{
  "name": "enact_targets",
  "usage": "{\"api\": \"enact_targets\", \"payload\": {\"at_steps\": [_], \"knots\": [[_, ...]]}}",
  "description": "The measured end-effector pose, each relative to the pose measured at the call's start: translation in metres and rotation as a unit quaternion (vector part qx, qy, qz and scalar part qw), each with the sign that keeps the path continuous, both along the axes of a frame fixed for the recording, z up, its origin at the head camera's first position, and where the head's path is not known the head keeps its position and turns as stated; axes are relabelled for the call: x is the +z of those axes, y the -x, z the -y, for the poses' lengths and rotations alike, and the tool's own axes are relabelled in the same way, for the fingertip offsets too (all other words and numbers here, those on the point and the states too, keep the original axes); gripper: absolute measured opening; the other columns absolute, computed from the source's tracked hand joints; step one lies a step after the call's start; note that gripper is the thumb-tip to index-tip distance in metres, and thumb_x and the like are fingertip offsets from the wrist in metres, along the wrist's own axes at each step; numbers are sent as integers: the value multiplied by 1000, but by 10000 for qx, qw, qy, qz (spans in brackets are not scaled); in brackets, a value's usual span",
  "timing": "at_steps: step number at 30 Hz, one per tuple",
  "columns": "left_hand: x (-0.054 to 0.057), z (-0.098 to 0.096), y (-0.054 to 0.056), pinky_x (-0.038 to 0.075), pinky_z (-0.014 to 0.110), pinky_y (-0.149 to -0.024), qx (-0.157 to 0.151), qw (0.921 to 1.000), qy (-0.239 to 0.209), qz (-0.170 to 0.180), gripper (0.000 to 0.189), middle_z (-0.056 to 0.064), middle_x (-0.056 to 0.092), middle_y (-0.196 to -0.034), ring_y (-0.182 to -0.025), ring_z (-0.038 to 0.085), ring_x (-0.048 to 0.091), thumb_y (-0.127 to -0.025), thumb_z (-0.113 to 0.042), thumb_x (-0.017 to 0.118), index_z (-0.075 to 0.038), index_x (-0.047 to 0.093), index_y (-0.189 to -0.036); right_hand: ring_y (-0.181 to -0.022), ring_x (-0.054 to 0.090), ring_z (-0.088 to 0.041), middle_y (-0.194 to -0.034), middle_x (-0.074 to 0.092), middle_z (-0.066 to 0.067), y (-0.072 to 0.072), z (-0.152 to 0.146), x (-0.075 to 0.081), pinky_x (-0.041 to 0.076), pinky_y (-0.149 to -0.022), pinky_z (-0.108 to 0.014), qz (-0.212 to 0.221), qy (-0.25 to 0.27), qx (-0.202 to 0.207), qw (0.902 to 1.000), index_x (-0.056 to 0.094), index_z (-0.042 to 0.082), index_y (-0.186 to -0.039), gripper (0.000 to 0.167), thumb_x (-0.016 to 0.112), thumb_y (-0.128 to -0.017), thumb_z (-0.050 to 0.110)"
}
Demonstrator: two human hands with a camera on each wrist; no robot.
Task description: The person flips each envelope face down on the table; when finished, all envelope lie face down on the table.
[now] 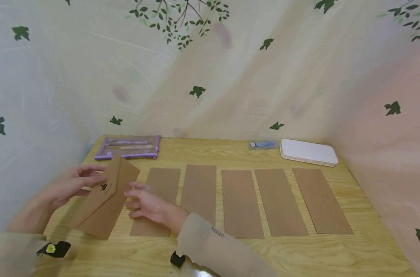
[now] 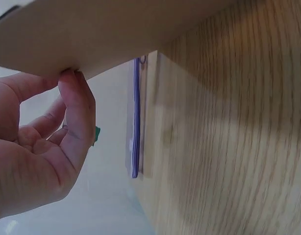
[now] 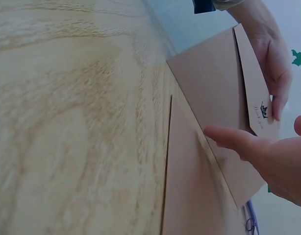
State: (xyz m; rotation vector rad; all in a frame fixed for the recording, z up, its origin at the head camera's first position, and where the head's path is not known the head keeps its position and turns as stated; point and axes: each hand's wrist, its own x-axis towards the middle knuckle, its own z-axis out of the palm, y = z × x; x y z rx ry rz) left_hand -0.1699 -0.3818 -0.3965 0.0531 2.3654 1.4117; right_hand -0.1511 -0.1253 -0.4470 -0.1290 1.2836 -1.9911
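A brown kraft envelope (image 1: 104, 198) with a pointed flap and a small dark printed mark is tilted up off the table at the left. My left hand (image 1: 76, 182) pinches its left edge; in the left wrist view the fingertips of that hand (image 2: 47, 132) meet the edge from below. My right hand (image 1: 149, 204) is beside the envelope's right edge, its fingers extended and loosely bent. In the right wrist view a straight finger of the right hand (image 3: 268, 154) lies against or just in front of the envelope (image 3: 214, 93); I cannot tell whether it touches.
Several flat brown envelopes or cards (image 1: 242, 204) lie in a row to the right, the leftmost (image 1: 163, 179) partly under my right hand. Along the back edge are a purple-edged clear pencil pouch (image 1: 131, 147), a small blue packet (image 1: 263, 145) and a white case (image 1: 308, 152).
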Motion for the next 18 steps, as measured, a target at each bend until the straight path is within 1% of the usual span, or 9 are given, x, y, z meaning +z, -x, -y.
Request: {"api": "enact_targets", "payload": {"at_steps": [2, 4, 6, 8, 9, 12, 15, 18], "knots": [[0, -4, -1, 58, 40, -81, -41, 9999, -90, 43, 61, 9, 62, -124, -103, 15, 64, -104, -31, 59, 4, 37, -149, -138, 39, -52, -161, 33, -17, 2, 1, -2, 31, -107, -74, 85, 66, 20, 9999, 34, 6, -156, 60, 57, -102, 19], [-1, -7, -1, 58, 40, -82, 0, 9998, -168, 123, 60, 9, 62, -124, -103, 18, 64, -105, -32, 57, 3, 38, -150, -138, 38, -52, -162, 30, -15, 3, 1, -4, 31, -106, -75, 158, 133, 42, 9998, 33, 7, -157, 61, 57, -103, 22], [-2, -8, 0, 57, 39, -82, 53, 9995, -227, 205, 58, 5, 61, -123, -103, 18, 63, -106, -35, 56, 1, 40, -149, -138, 38, -52, -163, 30, -14, 4, 1, -5, 31, -105, -76, 194, 164, 57, 9997, 32, 7, -157, 61, 57, -104, 24], [-3, -9, 0, 57, 37, -80, 82, 9987, -396, 307, 50, 1, 59, -122, -101, 16, 62, -107, -36, 53, -5, 47, -145, -138, 38, -52, -163, 31, -13, 5, 1, -6, 32, -104, -76, 206, 182, 58, 9996, 32, 7, -157, 62, 57, -104, 25], [-4, -9, 1, 57, 36, -79, 86, 9980, -516, 355, 44, -1, 58, -121, -100, 15, 61, -108, -36, 51, -10, 51, -143, -138, 38, -52, -163, 31, -13, 5, 1, -5, 32, -104, -76, 213, 193, 57, 9996, 32, 7, -157, 62, 57, -104, 25], [-7, -9, 2, 56, 33, -75, 86, 9937, -1003, 499, 25, -6, 58, -117, -95, 14, 61, -110, -34, 46, -25, 60, -128, -138, 39, -52, -163, 31, -13, 5, 0, -6, 32, -104, -76, 231, 237, 45, 9994, 32, 7, -157, 61, 56, -104, 25], [-11, -8, 3, 56, 32, -75, 84, 9886, -1378, 608, 22, -7, 61, -115, -95, 15, 62, -111, -33, 43, -33, 63, -121, -136, 41, -52, -163, 29, -13, 4, 0, -6, 34, -103, -76, 222, 273, 25, 9994, 31, 8, -158, 62, 56, -105, 26], [-16, -8, 3, 56, 32, -78, 62, 9830, -1687, 719, 25, -8, 64, -113, -97, 14, 63, -111, -33, 42, -34, 65, -119, -134, 45, -51, -163, 30, -13, 4, 0, -5, 36, -101, -76, 161, 248, -20, 9996, 29, 9, -159, 64, 57, -104, 28]]}}
